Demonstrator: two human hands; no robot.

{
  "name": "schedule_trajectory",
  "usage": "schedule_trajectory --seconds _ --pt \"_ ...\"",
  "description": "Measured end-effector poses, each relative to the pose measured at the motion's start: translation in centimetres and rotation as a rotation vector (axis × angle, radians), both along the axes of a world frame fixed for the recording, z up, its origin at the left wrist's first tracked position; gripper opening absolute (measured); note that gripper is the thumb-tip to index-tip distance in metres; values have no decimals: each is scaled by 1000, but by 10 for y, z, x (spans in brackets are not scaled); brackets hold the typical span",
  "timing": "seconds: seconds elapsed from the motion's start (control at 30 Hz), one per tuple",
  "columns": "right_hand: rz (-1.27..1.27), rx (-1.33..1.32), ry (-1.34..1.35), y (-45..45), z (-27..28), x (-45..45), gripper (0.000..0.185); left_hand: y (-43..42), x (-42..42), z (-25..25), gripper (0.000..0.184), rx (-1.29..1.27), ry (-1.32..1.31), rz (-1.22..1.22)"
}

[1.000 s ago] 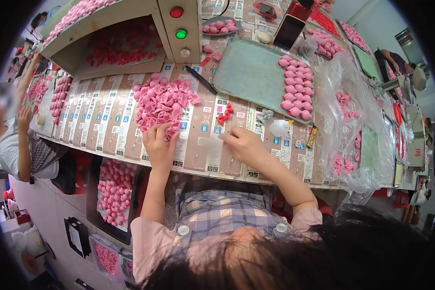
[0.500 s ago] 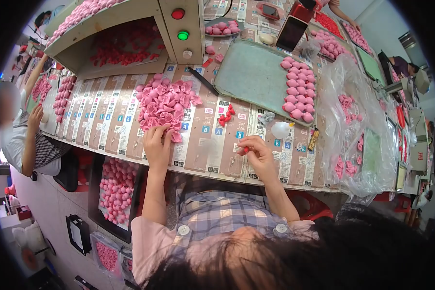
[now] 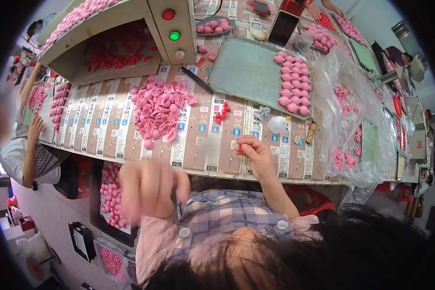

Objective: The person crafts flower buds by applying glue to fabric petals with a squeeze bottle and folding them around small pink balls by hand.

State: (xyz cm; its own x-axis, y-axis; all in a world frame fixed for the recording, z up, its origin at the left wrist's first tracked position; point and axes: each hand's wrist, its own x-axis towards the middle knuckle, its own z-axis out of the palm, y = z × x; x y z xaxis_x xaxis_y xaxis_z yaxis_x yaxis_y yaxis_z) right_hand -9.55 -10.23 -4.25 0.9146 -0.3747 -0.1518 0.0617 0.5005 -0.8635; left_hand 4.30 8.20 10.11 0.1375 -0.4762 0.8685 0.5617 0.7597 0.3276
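Note:
My right hand (image 3: 256,153) is over the table's front edge, its fingertips closed on a small red piece (image 3: 239,148). Raised close to the camera, my left hand (image 3: 152,188) is smeared by motion, and whether it holds anything is hidden. Beyond it lies a heap of pink hollow pieces (image 3: 160,108), with one round pink piece (image 3: 148,144) at its near edge. Several small red pieces (image 3: 222,114) lie between the heap and the green tray (image 3: 246,70). Rows of pink balls (image 3: 293,84) fill the tray's right side.
A metal housing (image 3: 179,29) with red and green buttons stands at the back left. A white rounded object (image 3: 277,124), a yellow tube (image 3: 311,132) and clear plastic sheeting (image 3: 331,96) lie to the right. A co-worker's hand (image 3: 36,127) is at the left.
My left hand has left the pink heap and come back toward the camera. My right hand has moved right from its earliest position, and a red piece now shows in its fingers.

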Motion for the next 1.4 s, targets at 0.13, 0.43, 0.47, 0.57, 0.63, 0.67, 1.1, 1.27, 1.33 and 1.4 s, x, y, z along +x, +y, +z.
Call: schedule_trajectory --seconds 0.13,0.43,0.47,0.57,0.63,0.67,1.1,1.27,1.33,1.4 --pt "11 -37 -5 7 -1 -1 15 3 -29 47 11 -99 -124 -57" --pt "47 41 21 16 4 0 31 -3 -23 45 14 -225 -355 -228" --pt "58 43 16 16 4 1 32 -8 -24 48 14 -301 -375 -166" --pt "76 43 5 16 3 2 35 -22 -30 55 14 -436 -412 -73" --pt "70 37 -6 16 5 3 35 -12 -28 47 13 -263 -353 -61" --pt "70 31 -15 16 7 3 36 -10 -25 40 13 -153 -316 -17" --pt "-2 -61 -12 -2 22 0 30 -49 -29 -126 18 1301 -10 774" --pt "-33 -142 -15 3 21 3 28 -52 -35 -130 21 1266 -79 755" --pt "-26 -250 -22 1 12 2 28 -50 -39 -125 20 1300 -63 739" --pt "-28 -338 -12 1 8 2 29 -51 -41 -118 19 1369 -23 743"
